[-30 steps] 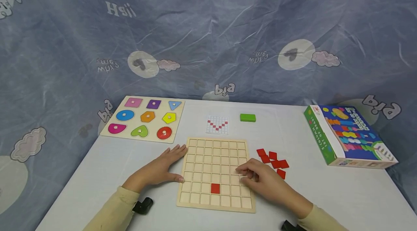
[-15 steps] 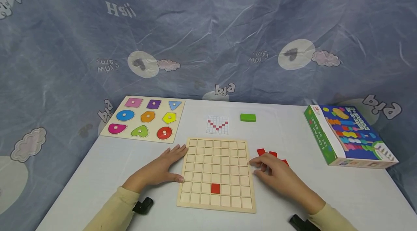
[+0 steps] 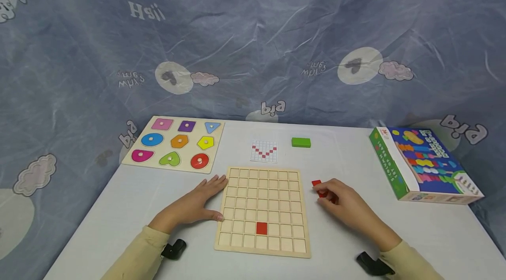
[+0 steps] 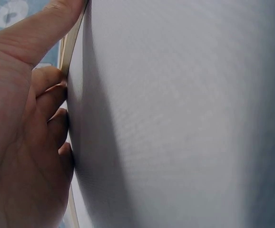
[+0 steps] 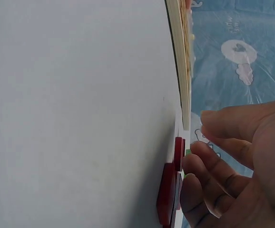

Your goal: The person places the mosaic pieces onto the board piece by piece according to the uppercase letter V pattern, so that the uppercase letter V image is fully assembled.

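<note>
My left hand rests along the left edge of a wooden grid board. Its fingers are straight and spread, and the thumb touches the rim; the left wrist view shows the hand against that edge. One red square tile lies in a cell near the board's front. Right of the board, my right hand hovers at a group of loose red tiles, hiding most of them. In the right wrist view its thumb and loosely bent fingers are apart, holding nothing, beside red tiles on the table.
Behind the board lie a small pattern card with red squares and a green block. A shape puzzle board is at the back left, a colourful box at the right. A printed cloth hangs behind the white table.
My right hand has moved right, from over the board's right edge to the loose red tiles, covering most of them. The left hand and the board have stayed in place.
</note>
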`<state>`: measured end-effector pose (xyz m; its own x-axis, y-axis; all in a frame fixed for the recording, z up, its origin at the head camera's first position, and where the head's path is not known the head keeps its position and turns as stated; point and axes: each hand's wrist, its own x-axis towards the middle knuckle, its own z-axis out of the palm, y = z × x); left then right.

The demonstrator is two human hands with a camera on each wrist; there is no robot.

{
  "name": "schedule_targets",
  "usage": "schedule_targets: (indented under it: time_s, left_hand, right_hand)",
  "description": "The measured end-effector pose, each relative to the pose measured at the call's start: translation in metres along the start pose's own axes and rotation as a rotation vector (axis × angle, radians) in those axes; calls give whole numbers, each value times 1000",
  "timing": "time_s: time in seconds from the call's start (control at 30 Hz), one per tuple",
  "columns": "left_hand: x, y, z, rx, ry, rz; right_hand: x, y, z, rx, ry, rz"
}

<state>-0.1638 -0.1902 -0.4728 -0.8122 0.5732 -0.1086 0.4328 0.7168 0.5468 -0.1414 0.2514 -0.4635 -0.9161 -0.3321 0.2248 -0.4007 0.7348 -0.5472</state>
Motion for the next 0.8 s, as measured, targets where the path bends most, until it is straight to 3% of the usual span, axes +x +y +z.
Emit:
schedule_targets:
  time_s: [0.47,0.8]
  left_hand:
    - [0,2,0,-3,-5,-23]
    - [0,2,-1,-8,-9,-24]
  right_hand:
    - [3,6,-9,-75,-28,119]
    - [2,8,-3,-24,-55,70]
